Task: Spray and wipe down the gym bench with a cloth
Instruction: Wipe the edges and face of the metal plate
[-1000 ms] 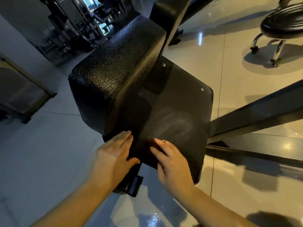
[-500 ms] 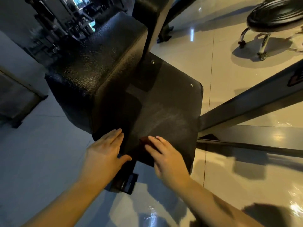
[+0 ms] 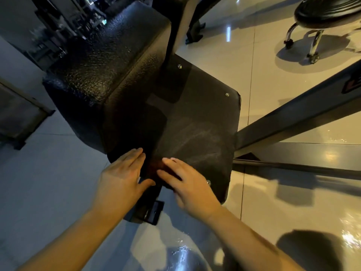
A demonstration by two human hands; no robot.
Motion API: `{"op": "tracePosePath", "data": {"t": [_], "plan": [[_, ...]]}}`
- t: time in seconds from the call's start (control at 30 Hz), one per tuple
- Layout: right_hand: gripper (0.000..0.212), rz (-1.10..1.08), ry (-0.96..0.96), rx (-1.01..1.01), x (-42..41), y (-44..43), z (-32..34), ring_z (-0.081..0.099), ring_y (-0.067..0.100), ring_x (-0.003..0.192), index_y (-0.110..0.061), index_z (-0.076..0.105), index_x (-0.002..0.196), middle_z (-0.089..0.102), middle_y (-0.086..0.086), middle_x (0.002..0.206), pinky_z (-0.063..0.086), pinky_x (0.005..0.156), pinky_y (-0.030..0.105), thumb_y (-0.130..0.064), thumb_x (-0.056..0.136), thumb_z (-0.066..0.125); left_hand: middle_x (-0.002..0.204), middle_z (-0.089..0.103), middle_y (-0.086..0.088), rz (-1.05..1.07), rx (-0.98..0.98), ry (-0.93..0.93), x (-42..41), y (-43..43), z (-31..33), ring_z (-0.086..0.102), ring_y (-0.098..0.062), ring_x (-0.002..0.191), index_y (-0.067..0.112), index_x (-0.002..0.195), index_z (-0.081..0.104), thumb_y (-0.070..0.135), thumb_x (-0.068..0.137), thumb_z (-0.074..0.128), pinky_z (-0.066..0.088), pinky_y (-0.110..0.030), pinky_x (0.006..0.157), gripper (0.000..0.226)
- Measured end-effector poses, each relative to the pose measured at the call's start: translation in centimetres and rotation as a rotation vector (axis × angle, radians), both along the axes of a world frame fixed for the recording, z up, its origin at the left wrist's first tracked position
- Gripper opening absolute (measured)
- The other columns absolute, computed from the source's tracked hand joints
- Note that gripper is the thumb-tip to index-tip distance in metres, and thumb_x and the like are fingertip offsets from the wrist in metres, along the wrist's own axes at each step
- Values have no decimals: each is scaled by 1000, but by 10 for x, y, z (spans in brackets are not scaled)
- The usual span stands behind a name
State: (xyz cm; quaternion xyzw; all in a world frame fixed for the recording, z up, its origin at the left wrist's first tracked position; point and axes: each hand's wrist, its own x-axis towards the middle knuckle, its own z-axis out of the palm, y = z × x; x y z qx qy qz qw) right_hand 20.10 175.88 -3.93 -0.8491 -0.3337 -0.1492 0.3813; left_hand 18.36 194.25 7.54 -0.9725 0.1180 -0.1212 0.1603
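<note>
The dark cloth (image 3: pixel 156 170), hard to make out, lies at the gym bench's (image 3: pixel 195 124) near edge under the right hand's (image 3: pixel 192 187) flat fingers. The left hand (image 3: pixel 121 177) rests flat beside it, slightly apart. Unpinched, the cloth could slip onto the glossy floor (image 3: pixel 58 192).

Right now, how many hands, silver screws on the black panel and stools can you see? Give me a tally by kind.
Hands, left hand and right hand: 2
Silver screws: 3
Stools: 1
Total: 6
</note>
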Motion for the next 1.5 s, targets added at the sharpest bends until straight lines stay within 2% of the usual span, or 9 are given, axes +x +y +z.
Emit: {"op": "tracePosePath", "data": {"t": [0.2, 0.43, 0.63, 0.83, 0.9, 1.07, 1.27, 1.33, 1.5], "plan": [[51, -700, 528, 152, 50, -65, -43, 38, 24, 146, -20, 54, 148, 41, 2, 159, 31, 123, 41, -13, 97, 60, 127, 70, -16, -77, -33, -44, -1, 5, -4, 71, -31, 112, -1, 117, 74, 40, 53, 100, 46, -40, 98, 80], [54, -400, 360, 90, 10, -38, -33, 48, 26, 139, -17, 64, 138, 53, 7, 150, 30, 117, 33, -6, 85, 72, 126, 70, -17, -87, -41, -52, 3, 4, -3, 72, -32, 111, -1, 118, 74, 39, 51, 101, 51, -45, 96, 82], [48, -694, 534, 190, 53, -34, -16, 43, 24, 143, -18, 57, 145, 45, 3, 156, 32, 122, 38, -14, 98, 58, 123, 71, -19, -68, -43, -18, -2, 0, -1, 73, -34, 108, -3, 114, 75, 36, 48, 102, 57, -48, 90, 81], [53, -188, 128, 125, 36, -6, 5, 50, 27, 135, -18, 61, 139, 52, 8, 150, 41, 111, 36, -9, 87, 67, 120, 73, -17, -31, -19, 14, 4, -3, 4, 74, -31, 107, -1, 112, 76, 38, 44, 104, 52, -40, 92, 83], [53, -281, 161, 103, 48, -28, -22, 46, 25, 139, -20, 59, 142, 49, 6, 153, 35, 118, 36, -9, 90, 65, 121, 73, -18, -17, 9, 20, 3, -5, 6, 73, -31, 107, -1, 113, 76, 38, 45, 103, 47, -39, 95, 83], [45, -731, 576, 294, 59, -52, -31, 47, 24, 140, -17, 56, 145, 50, 3, 153, 33, 118, 35, -13, 100, 56, 120, 73, -18, 16, 2, 40, 1, -11, 8, 73, -32, 107, -1, 114, 76, 34, 42, 105, 54, -45, 90, 85], [47, -141, -8, 245, 49, 20, 26, 57, 28, 129, -6, 62, 136, 60, 14, 141, 44, 111, 33, -3, 90, 67, 117, 74, -16, 52, -16, 55, -1, -15, 10, 74, -32, 104, 2, 112, 77, 34, 38, 105, 59, -47, 86, 86], [45, -211, 18, 219, 85, 5, 21, 58, 34, 127, -8, 66, 132, 60, 15, 141, 49, 105, 41, -3, 88, 66, 117, 74, -16, 34, -19, 35, 1, -14, 9, 75, -31, 104, 2, 111, 77, 36, 37, 105, 58, -45, 85, 86], [38, -802, 501, 169, 105, -33, 2, 48, 31, 123, -19, 63, 136, 51, 7, 138, 49, 98, 42, -21, 99, 56, 117, 75, -15, 16, 8, 28, 1, -9, 4, 75, -30, 102, 2, 110, 78, 40, 35, 105, 49, -40, 90, 89]]}}
